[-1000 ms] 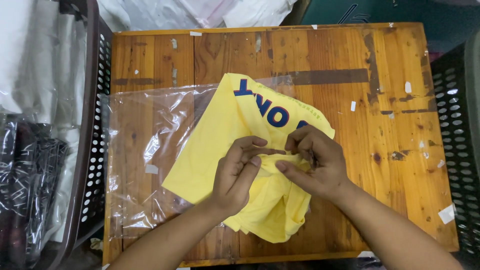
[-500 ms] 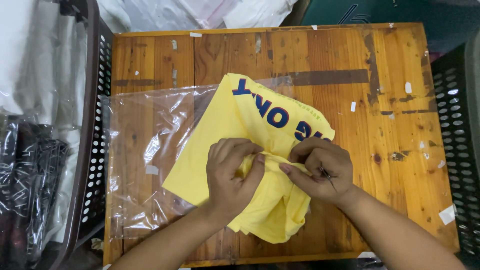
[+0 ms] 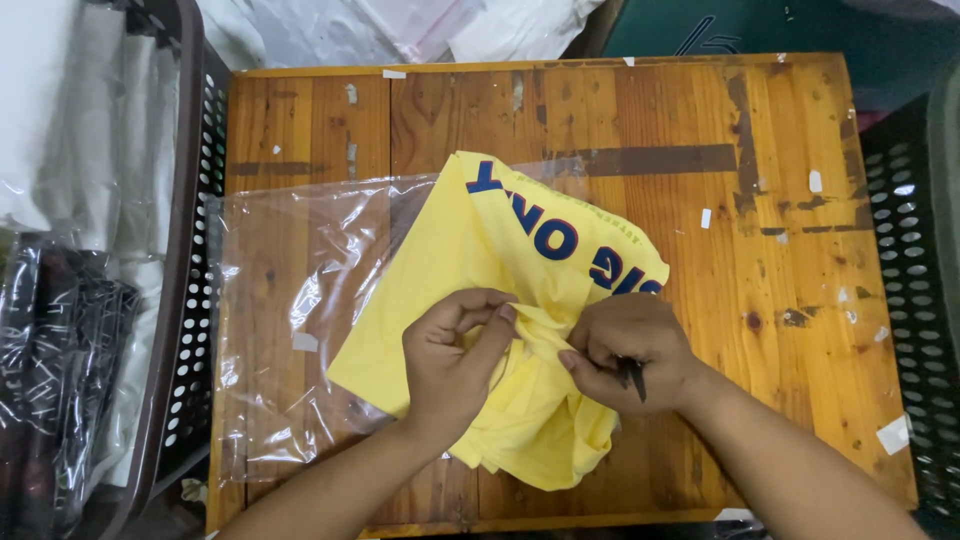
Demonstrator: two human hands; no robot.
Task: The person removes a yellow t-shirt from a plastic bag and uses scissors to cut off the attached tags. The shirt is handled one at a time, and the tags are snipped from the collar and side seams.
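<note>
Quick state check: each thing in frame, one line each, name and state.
yellow shirt: crumpled, partly folded, lying over the bag.
clear plastic bag: flat, wrinkled, under the shirt's left part.
left hand: pinching shirt fabric.
right hand: gripping shirt fabric; a small dark item in it, kind unclear.
wooden table: worn, tape scraps stuck on.
brown perforated basket: left of table, holds bagged items.

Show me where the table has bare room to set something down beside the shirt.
Bare wood lies along the wooden table's right side, between the yellow shirt and the right basket, and along the far edge. The left side is crowded by the clear plastic bag; both hands, left hand and right hand, fill the near middle.
</note>
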